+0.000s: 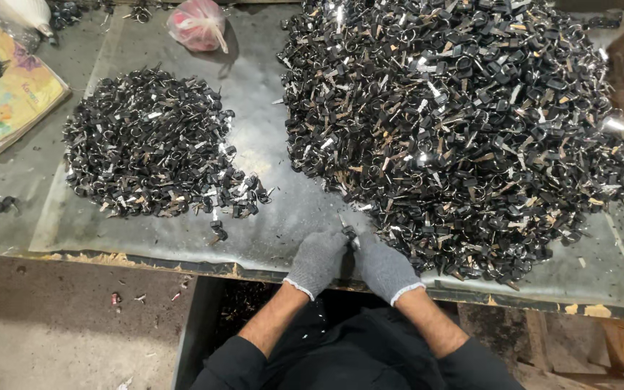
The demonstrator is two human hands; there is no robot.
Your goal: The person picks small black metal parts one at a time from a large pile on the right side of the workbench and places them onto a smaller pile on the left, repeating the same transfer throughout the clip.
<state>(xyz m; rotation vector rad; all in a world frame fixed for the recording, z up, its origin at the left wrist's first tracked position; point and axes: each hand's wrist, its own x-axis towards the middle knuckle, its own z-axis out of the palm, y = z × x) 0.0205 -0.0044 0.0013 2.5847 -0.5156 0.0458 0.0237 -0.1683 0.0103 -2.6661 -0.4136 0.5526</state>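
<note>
Gripping one small black-headed key [349, 232] between both gloved hands, left hand [317, 261] and right hand [383, 269] pinched together at the table [283, 242] edge.
Judged light, rigid and slippery; best held by its black head, with the large heap [464, 130] just beyond the right hand.

small key pile [157, 144] left, large key pile [456, 123] right, hands [352, 261] before them

- Two heaps of small black-headed metal keys in front of me: the big heap [464, 123] right, the smaller heap [157, 144] left, each far too many to count.
- Two grey knit gloves, my left hand [317, 261] and right hand [384, 269].
- One pink knotted plastic bag [198, 24].
- One yellow printed booklet [5, 87].
- One stray key [3, 206] far left.
</note>
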